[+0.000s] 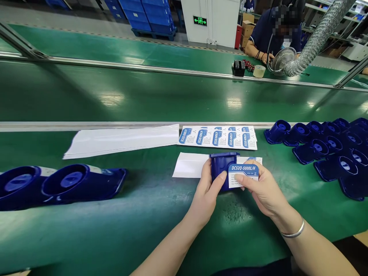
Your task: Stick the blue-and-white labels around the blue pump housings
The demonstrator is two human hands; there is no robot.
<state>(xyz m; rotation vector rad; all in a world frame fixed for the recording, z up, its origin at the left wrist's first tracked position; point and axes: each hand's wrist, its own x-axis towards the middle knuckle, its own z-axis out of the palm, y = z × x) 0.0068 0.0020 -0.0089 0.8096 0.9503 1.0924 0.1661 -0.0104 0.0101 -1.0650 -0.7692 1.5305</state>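
My left hand point(206, 193) grips a small blue plastic housing point(220, 165) from its left side, thumb against its face. My right hand point(263, 189) pinches a blue-and-white label point(243, 174) reading "DC52Q-5000L/H" and holds it against the housing's right face. Both hands hover just above the green bench point(143, 214), over a strip of white backing paper point(188, 165). A silver bangle point(293, 232) sits on my right wrist.
Sheets of the same labels point(218, 137) lie behind the hands, with white backing sheets point(120, 140) to their left. Several blue housings point(330, 149) crowd the right; two more point(57, 184) lie at left. Across the conveyor a person point(273, 34) works beside a silver duct hose point(316, 38).
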